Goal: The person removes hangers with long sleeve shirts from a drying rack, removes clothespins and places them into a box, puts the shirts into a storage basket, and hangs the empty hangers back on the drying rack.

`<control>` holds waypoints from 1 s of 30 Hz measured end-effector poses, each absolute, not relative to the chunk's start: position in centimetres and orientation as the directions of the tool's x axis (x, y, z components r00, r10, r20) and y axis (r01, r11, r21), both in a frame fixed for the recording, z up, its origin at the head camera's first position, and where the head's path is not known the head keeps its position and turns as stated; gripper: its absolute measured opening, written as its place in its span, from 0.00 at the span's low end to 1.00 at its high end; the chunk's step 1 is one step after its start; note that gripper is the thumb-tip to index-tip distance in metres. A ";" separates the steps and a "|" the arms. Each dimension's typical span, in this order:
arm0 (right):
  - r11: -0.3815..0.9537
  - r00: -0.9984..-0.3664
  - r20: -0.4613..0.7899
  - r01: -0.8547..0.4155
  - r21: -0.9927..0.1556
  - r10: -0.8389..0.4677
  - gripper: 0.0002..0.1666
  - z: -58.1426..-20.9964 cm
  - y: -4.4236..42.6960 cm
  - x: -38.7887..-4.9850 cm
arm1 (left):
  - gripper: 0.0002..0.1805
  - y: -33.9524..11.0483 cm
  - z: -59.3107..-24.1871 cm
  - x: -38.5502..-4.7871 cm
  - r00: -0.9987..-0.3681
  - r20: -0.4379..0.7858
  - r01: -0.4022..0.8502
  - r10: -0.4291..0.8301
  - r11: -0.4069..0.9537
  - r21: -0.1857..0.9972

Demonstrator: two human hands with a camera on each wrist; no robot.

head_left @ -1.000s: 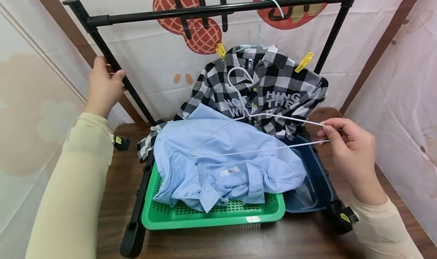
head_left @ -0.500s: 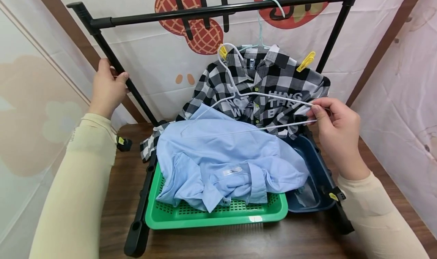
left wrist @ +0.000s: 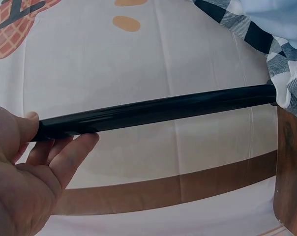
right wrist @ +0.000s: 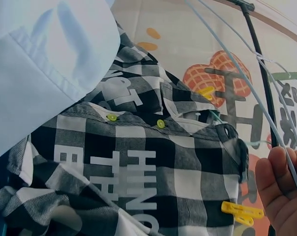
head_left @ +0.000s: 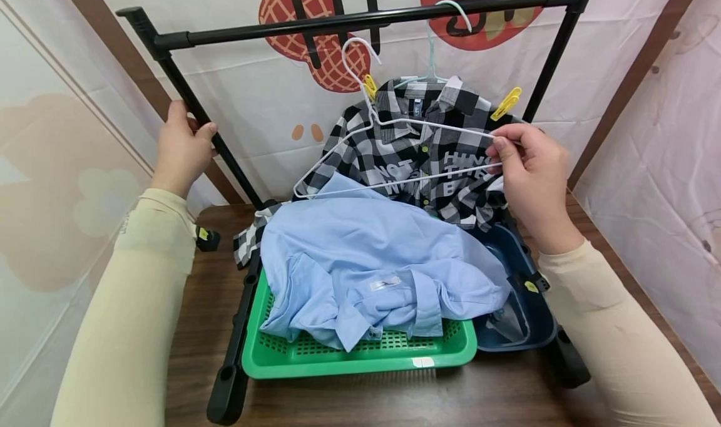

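My left hand (head_left: 183, 151) grips the left post (left wrist: 163, 110) of a black clothes rack, thumb on one side and fingers on the other. A white wire hanger (head_left: 394, 121) is pinched at its right end by my right hand (head_left: 532, 176). Its hook points up, below the rack's top bar (head_left: 315, 25). Behind it hangs a black-and-white plaid shirt (head_left: 464, 111) on a light-blue hanger (head_left: 432, 57), with yellow clothespins (head_left: 505, 103) at the shoulders. A light-blue shirt (head_left: 388, 239) lies heaped in a green basket (head_left: 360, 369), below the white hanger.
A dark blue basin (head_left: 546, 336) stands to the right of the basket, partly under it and the blue shirt. The rack's black feet (head_left: 228, 383) flank both on a brown wooden table (head_left: 394, 402). A printed white curtain (head_left: 242, 95) closes off the back.
My right hand has moved up and to the left with the white hanger, raising its hook from before the plaid shirt towards the top bar. My left hand stays on the post.
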State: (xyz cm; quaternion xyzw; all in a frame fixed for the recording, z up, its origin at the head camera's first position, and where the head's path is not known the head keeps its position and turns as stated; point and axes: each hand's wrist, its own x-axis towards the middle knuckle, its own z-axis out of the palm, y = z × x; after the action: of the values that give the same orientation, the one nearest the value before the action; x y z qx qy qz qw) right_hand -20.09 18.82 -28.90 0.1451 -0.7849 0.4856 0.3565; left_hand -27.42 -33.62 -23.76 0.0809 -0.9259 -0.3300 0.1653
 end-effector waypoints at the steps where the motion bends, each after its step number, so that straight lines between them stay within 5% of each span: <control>1: 0.493 -0.696 0.709 -0.580 -0.649 0.113 0.10 -28.8 18.6 -20.3 | 0.25 -33.6 -23.8 -27.4 -0.932 0.253 -0.040 -0.259 0.768 0.639; 19: 0.611 -0.589 0.805 -0.661 -0.435 -0.065 0.11 -27.6 13.3 -24.4 | 0.24 -33.6 -24.4 -27.6 -0.934 0.251 -0.030 -0.256 0.753 0.658; 30: 0.621 -0.579 0.806 -0.678 -0.394 -0.120 0.11 -26.7 10.4 -26.3 | 0.25 -33.6 -24.8 -27.2 -0.927 0.261 -0.024 -0.268 0.739 0.673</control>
State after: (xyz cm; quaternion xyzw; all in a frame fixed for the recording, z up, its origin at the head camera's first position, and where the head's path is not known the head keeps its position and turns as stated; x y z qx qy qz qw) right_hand -26.31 10.37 -26.67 0.2456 -0.8126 0.3596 0.3874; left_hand -27.17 -33.58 -24.78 0.0799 -0.9162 -0.3524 0.1733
